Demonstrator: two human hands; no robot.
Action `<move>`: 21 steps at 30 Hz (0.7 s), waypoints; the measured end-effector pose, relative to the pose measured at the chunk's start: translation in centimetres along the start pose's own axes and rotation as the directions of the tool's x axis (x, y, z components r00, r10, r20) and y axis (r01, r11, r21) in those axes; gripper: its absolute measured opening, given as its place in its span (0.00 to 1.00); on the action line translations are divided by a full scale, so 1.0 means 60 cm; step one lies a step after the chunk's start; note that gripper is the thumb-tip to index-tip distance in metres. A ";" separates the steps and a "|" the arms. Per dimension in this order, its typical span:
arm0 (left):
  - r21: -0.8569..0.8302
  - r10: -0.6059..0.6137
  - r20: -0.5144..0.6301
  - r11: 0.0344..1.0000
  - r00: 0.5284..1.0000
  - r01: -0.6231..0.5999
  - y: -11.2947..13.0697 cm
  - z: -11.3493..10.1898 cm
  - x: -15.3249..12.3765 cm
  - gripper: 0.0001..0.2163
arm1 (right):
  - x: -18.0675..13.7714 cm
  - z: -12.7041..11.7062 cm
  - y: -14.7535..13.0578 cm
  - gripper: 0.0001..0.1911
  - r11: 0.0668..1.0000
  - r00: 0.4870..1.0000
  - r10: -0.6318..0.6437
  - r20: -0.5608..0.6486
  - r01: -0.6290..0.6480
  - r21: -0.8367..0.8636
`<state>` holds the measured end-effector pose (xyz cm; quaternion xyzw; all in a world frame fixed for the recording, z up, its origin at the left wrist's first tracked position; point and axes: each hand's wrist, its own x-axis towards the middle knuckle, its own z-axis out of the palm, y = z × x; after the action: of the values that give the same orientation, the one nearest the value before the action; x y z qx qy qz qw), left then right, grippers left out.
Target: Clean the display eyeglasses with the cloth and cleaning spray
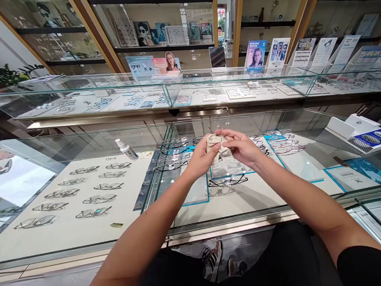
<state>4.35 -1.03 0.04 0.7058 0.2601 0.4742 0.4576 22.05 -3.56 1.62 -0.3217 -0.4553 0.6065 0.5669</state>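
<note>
A bunched beige cloth (214,140) is pinched in my left hand (202,155), the thumb pressing on its front. My right hand (243,148) closes on the cloth's other side, with thumb and forefinger meeting near the middle. Thin wire-rimmed eyeglasses (222,117) stick up just above my fingers, one round lens showing; their lower part is hidden by cloth and fingers. Both hands are raised over the glass display case. Below them, dark-framed glasses (228,181) lie in view.
A white spray bottle (127,149) stands to the left, near rows of spectacles (99,199). At right are a blue-and-white box (375,136) and a brochure (358,174). Another glass showcase (205,87) with upright advertising cards (256,55) runs across the back.
</note>
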 end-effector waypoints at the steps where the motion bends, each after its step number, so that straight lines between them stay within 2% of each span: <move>1: -0.009 -0.008 0.002 1.000 1.000 0.008 -0.001 0.000 0.000 0.28 | -0.001 0.001 0.000 0.22 1.000 1.000 0.009 -0.001 -0.009 0.006; 4: -0.057 -0.040 -0.014 0.998 0.999 0.039 -0.006 -0.001 0.000 0.28 | -0.007 0.004 -0.003 0.19 1.000 1.000 0.003 0.024 -0.003 0.010; 8: -0.102 -0.066 -0.034 0.993 0.997 0.062 -0.010 -0.002 0.001 0.28 | -0.014 0.011 -0.009 0.18 0.995 0.996 -0.058 0.063 0.063 -0.081; 14: -0.117 -0.075 -0.051 0.991 0.996 0.068 0.003 0.000 0.000 0.29 | -0.014 0.013 -0.006 0.18 0.984 0.991 -0.094 0.098 0.107 -0.140; 21: -0.040 -0.036 -0.012 0.999 0.999 0.035 0.013 -0.005 0.004 0.33 | -0.006 0.008 0.002 0.16 0.995 0.996 -0.074 -0.040 0.071 -0.070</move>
<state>4.14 -1.07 0.86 0.6888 0.2660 0.4755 0.4783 21.60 -4.01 1.64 -0.3372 -0.4750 0.5624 0.5869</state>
